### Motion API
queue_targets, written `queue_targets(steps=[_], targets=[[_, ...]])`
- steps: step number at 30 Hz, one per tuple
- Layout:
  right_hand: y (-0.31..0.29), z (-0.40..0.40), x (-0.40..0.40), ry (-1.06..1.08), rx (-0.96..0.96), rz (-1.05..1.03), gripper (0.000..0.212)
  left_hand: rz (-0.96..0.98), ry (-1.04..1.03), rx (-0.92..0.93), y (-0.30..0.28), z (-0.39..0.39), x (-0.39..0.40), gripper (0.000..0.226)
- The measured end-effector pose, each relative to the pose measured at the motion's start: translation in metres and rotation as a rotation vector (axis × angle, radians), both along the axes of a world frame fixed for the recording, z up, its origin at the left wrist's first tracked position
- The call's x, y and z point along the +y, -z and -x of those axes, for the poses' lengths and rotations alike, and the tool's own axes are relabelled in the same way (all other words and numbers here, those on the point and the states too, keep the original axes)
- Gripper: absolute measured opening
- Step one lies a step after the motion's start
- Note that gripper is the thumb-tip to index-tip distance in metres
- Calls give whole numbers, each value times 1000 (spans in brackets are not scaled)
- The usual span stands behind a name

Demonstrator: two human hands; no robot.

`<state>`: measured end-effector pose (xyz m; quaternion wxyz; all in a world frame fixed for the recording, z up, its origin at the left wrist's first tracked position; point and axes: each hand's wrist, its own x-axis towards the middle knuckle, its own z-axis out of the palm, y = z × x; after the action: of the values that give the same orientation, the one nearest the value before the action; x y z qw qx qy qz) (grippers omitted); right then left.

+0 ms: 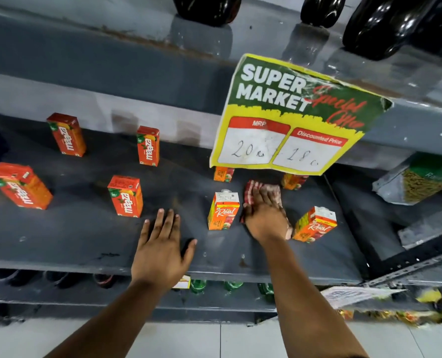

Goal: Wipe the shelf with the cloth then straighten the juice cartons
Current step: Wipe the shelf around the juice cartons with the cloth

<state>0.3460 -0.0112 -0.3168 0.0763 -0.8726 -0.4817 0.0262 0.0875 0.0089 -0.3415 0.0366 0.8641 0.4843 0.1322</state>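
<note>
A dark grey metal shelf [85,228] holds scattered juice cartons. Several red Maaza cartons stand at odd angles on the left, one near the middle [125,196]. Orange Real cartons stand on the right, one [223,210] left of my right hand and one tilted [314,224] to its right. My right hand [265,218] presses flat on a red-and-white checked cloth [253,189] lying on the shelf between those two cartons. My left hand [163,250] rests palm down near the front edge, fingers spread, holding nothing.
A yellow-green supermarket price sign [292,115] hangs from the upper shelf and hides two cartons behind it. Dark bottles [385,24] stand above. Bagged goods [419,179] lie on the right. Green bottles [198,285] sit on the shelf below.
</note>
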Motion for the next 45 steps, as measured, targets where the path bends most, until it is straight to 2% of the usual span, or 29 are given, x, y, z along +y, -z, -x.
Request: queue_targets(steps=[13, 16, 20, 24, 27, 29, 31, 32, 34, 37, 41, 45], targets=[[-11, 45, -71, -1, -21, -99, 55, 9, -5, -13, 1, -1, -1, 78], [-11, 54, -90, -14, -2, -94, 51, 10, -9, -17, 1, -1, 0, 80], [-17, 68, -119, -33, -17, -28, 57, 15, -11, -41, -1, 0, -1, 84], [-18, 86, -153, -70, -92, 29, 72, 35, -5, -52, -3, 2, -4, 87], [-8, 99, -188, -45, -81, 8, 81, 57, 11, -59, -5, 3, -3, 89], [1, 108, -214, -26, 37, 60, 89, 85, 27, -63, -6, 4, -3, 90], [8, 113, -232, -17, 189, 205, 104, 95, 51, -77, -6, 10, -5, 92], [14, 114, -239, -50, 198, 228, 107, 85, 62, -78, -7, 15, -6, 94], [23, 118, -246, -57, 220, 204, 118, 64, 77, -54, -9, 31, -7, 93], [19, 144, -233, -70, 247, 131, 119, 57, 82, -17, -13, 62, -6, 86], [-22, 191, -175, -152, 88, -70, 102, 35, 82, 39, -15, 107, 9, 75], [-74, 218, -100, -224, 13, -165, 63, 44, 70, 17, -19, 143, 39, 64]])
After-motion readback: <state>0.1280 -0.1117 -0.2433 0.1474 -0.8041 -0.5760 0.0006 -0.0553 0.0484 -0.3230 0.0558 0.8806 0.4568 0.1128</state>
